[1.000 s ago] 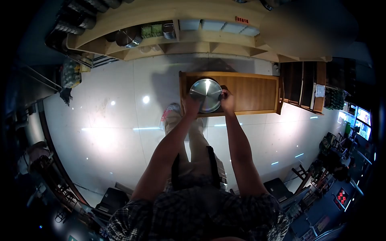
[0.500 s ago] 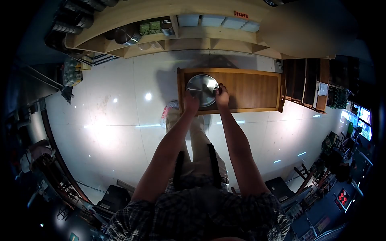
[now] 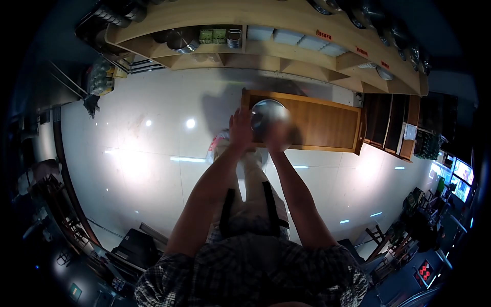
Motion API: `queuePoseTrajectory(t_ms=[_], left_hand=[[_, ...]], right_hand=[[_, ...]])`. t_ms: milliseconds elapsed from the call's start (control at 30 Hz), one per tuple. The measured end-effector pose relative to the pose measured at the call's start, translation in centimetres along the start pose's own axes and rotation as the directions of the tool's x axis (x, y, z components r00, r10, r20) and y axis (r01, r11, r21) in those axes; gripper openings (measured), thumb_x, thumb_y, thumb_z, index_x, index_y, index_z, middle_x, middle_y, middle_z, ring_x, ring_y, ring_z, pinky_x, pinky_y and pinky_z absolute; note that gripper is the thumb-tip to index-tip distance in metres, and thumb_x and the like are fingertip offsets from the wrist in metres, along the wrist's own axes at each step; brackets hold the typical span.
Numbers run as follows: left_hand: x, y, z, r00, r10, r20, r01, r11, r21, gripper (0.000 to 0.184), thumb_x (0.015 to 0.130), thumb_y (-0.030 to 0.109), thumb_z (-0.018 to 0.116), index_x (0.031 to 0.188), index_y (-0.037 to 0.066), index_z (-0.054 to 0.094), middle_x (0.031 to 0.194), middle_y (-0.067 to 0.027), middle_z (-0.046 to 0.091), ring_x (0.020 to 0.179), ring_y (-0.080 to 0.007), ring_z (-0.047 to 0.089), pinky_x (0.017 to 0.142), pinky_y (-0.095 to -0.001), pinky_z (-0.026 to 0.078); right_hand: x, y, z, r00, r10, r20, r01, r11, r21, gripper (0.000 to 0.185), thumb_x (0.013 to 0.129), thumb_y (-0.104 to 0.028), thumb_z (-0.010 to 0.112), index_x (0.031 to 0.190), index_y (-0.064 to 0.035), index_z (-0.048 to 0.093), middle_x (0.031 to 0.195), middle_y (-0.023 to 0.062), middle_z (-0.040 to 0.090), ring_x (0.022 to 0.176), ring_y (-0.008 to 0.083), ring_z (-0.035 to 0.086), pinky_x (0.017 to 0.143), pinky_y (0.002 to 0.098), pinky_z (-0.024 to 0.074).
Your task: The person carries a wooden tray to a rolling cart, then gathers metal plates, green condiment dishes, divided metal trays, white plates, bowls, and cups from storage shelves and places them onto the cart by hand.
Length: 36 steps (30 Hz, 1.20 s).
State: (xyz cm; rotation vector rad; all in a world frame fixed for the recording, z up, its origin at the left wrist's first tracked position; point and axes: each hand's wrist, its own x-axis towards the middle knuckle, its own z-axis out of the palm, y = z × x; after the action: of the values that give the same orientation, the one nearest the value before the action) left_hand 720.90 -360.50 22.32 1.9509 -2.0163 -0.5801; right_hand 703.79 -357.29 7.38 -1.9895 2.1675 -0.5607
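A round, shiny metal piece (image 3: 267,110), like a pan or a lid, is over the left end of the wooden bench (image 3: 327,120). My left hand (image 3: 240,128) is at its left rim with fingers stretched out and spread; whether it touches the rim is unclear. Across the lower right of the metal, my right hand (image 3: 276,135) is smeared by motion, so its fingers and any grip cannot be made out. Part of the metal is hidden behind that hand.
Beyond the bench runs a low wooden shelf unit (image 3: 286,60) holding metal pots (image 3: 182,41), green baskets (image 3: 212,36) and white bins (image 3: 289,38). A dark wooden cabinet (image 3: 391,120) stands at the right. Wrapped bottles (image 3: 100,78) sit at the left. Pale floor tiles (image 3: 153,102) surround my legs.
My left hand has opened beside the rim. My right hand has left the dark handle-like part at the right and moved down and inward. The view has shifted slightly.
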Motion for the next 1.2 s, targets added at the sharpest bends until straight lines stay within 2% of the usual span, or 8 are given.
queuePoseTrajectory(t_ms=[33,267,567,600,700,833,1067,1200], left_hand=[[0.0,-0.8,-1.4,1.0,-0.005,-0.008,0.005,1.0,0.0,0.051,0.083,0.01,0.05,0.133,0.007,0.044,0.144,-0.0165,0.034,0.132,-0.0351,0.033,0.108,-0.0486,0.028],[0.6,-10.2,-7.9,0.998,-0.062,-0.021,0.063,0.997,0.045,0.069,0.074,0.005,0.055,0.14,0.011,0.036,0.146,-0.0116,0.031,0.135,-0.0302,0.029,0.111,-0.0501,0.023],[6.9,-20.3,-15.4,0.986,0.166,-0.028,-0.165,0.986,0.022,0.061,0.074,-0.002,0.05,0.134,0.006,0.041,0.135,-0.0147,0.045,0.126,-0.0285,0.043,0.104,-0.0507,0.033],[7.6,-21.2,-15.9,0.985,0.172,-0.022,-0.172,0.985,0.024,0.061,0.074,-0.002,0.05,0.134,0.006,0.041,0.135,-0.0147,0.045,0.126,-0.0285,0.043,0.104,-0.0507,0.033],[9.6,-23.4,-16.4,0.989,0.122,-0.078,-0.119,0.992,0.047,0.062,0.073,-0.004,0.049,0.133,0.005,0.042,0.129,-0.0147,0.051,0.12,-0.0298,0.047,0.101,-0.0502,0.035],[11.8,-24.7,-15.2,0.993,0.11,-0.047,-0.11,0.994,0.017,0.064,0.073,-0.003,0.05,0.135,0.007,0.04,0.131,-0.0126,0.049,0.122,-0.0274,0.046,0.102,-0.0498,0.034],[16.1,-26.6,-9.8,0.974,0.154,-0.164,-0.177,0.975,-0.133,0.054,0.073,-0.002,0.053,0.125,0.007,0.05,0.126,-0.0127,0.053,0.112,-0.0299,0.053,0.096,-0.0443,0.041],[19.0,-27.2,-7.7,0.993,0.114,-0.015,-0.114,0.971,-0.209,0.047,0.072,-0.002,0.054,0.118,0.006,0.055,0.12,-0.0137,0.056,0.102,-0.0317,0.056,0.09,-0.0434,0.045]], right_hand=[[-0.7,0.5,2.2,0.976,-0.053,-0.21,0.061,0.997,0.035,0.039,0.089,-0.021,0.057,0.122,-0.0018,0.052,0.118,0.018,0.055,0.11,0.0298,0.054,0.095,0.0427,0.042],[2.6,-9.1,-6.0,0.983,-0.15,0.11,0.183,0.891,-0.415,0.039,0.092,-0.024,0.052,0.124,-0.002,0.049,0.116,0.0158,0.055,0.107,0.0257,0.054,0.092,0.0382,0.0443],[6.7,-19.8,-3.2,0.854,-0.42,-0.308,0.429,0.902,-0.041,0.024,0.09,-0.014,0.055,0.11,-0.0013,0.059,0.105,0.0127,0.061,0.103,0.0228,0.057,0.088,0.0338,0.0469],[7.1,-20.7,-1.5,0.932,-0.217,-0.29,0.311,0.891,0.33,0.022,0.086,-0.009,0.056,0.106,-0.001,0.062,0.105,0.0144,0.063,0.098,0.0261,0.06,0.085,0.0373,0.0481],[10.3,-24.1,-3.5,0.971,-0.229,-0.07,0.236,0.963,0.133,0.029,0.082,-0.006,0.058,0.11,-0.0021,0.062,0.113,0.0167,0.061,0.102,0.0297,0.06,0.087,0.0399,0.048],[14.6,-27.9,-6.5,0.985,-0.081,0.154,0.037,0.962,0.269,0.046,0.071,0.009,0.049,0.114,-0.0019,0.058,0.119,0.0192,0.057,0.11,0.0355,0.054,0.097,0.0416,0.042],[21.0,-27.1,1.4,0.995,-0.094,-0.033,0.1,0.936,0.337,0.04,0.073,0.007,0.051,0.111,-0.001,0.059,0.119,0.0192,0.056,0.11,0.0375,0.052,0.094,0.0414,0.0445],[24.0,-27.4,5.9,1.0,-0.017,-0.025,0.025,0.924,0.382,0.039,0.075,0.006,0.053,0.113,-0.0021,0.058,0.119,0.0181,0.057,0.11,0.0364,0.053,0.094,0.0415,0.045]])
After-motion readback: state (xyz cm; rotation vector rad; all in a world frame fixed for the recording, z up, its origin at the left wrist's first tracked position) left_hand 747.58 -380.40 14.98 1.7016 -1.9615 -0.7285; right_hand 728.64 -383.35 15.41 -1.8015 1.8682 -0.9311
